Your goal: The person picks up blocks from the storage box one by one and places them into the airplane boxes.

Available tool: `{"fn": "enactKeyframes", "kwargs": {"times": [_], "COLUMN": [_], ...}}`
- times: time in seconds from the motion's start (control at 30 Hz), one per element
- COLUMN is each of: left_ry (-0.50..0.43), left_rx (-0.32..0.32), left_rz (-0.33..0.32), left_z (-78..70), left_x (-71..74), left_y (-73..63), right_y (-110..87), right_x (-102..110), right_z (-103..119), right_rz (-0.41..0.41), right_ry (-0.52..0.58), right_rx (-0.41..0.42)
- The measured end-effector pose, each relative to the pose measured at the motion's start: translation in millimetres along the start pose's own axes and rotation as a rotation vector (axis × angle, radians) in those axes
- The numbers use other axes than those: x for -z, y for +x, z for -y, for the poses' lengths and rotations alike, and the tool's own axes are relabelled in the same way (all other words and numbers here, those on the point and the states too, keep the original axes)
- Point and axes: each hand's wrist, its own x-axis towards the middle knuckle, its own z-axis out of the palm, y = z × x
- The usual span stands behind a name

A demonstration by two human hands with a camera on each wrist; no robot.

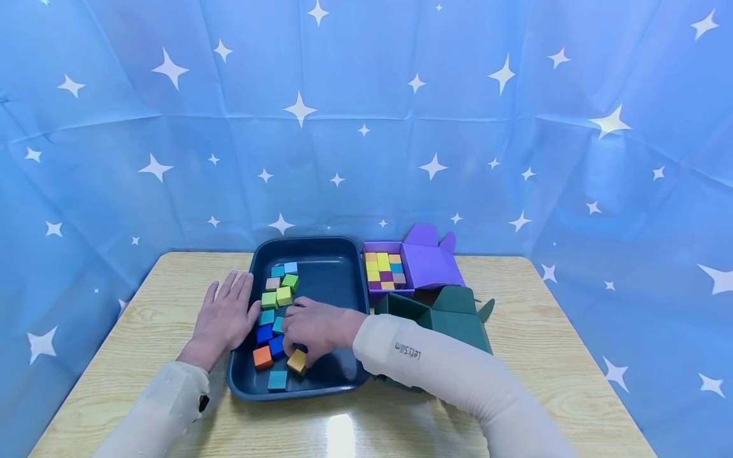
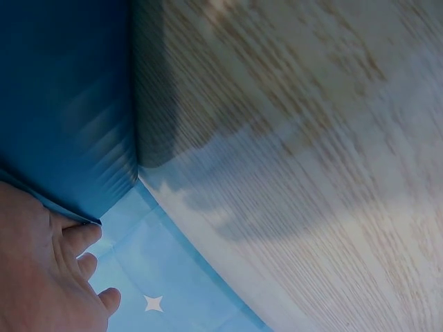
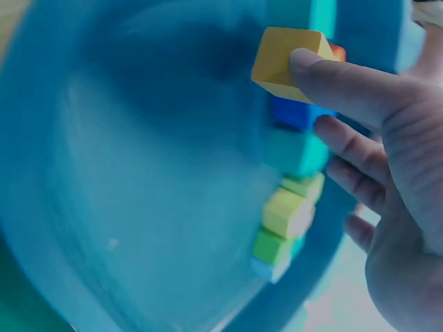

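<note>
My right hand [image 1: 317, 326] reaches into a dark blue tray [image 1: 335, 280] and pinches a golden-yellow block [image 1: 297, 361]. In the right wrist view the thumb presses one face of that block [image 3: 284, 62], while the other fingers spread loosely behind it. Several blocks lie along the tray's left part, among them an orange block [image 1: 263, 358], a teal block [image 1: 277, 381] and a light blue block [image 1: 291, 268]. Flat against the tray's left rim rests my left hand [image 1: 224, 318], fingers straight. The left wrist view has this hand [image 2: 45, 273] beside the tray's outer wall [image 2: 69, 97].
Right of the tray, an open purple box [image 1: 433, 267] holds several coloured blocks. Nearer to me stands a dark green box [image 1: 458, 321], its lid folded back, partly hidden by my right sleeve. A star-patterned blue curtain [image 1: 366, 165] hangs behind the wooden table [image 1: 550, 356].
</note>
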Motion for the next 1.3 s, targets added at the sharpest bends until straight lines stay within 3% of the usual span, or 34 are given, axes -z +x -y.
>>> {"fn": "enactKeyframes", "kwargs": {"times": [0.27, 0.6, 1.0, 1.3], "left_ry": [-0.003, -0.009, 0.000, 0.000], "left_rx": [0.001, 0.004, 0.003, -0.003], "left_rz": [0.011, 0.013, 0.004, 0.001], "left_z": [0.1, -0.2, -0.8, -1.7], "left_x": [-0.5, -2.0, -1.2, -1.0], "left_y": [0.1, -0.8, -1.5, -0.9], "right_y": [-13.3, -43.0, -102.8, -132.8], "right_x": [19.8, 22.8, 17.0, 2.9], "right_z": [-15.2, -41.2, -99.2, -124.2], "right_rz": [-0.074, -0.156, -0.210, -0.207], "right_ry": [0.034, 0.069, 0.178, 0.219], "right_rx": [-0.100, -0.246, -0.455, -0.630]}}
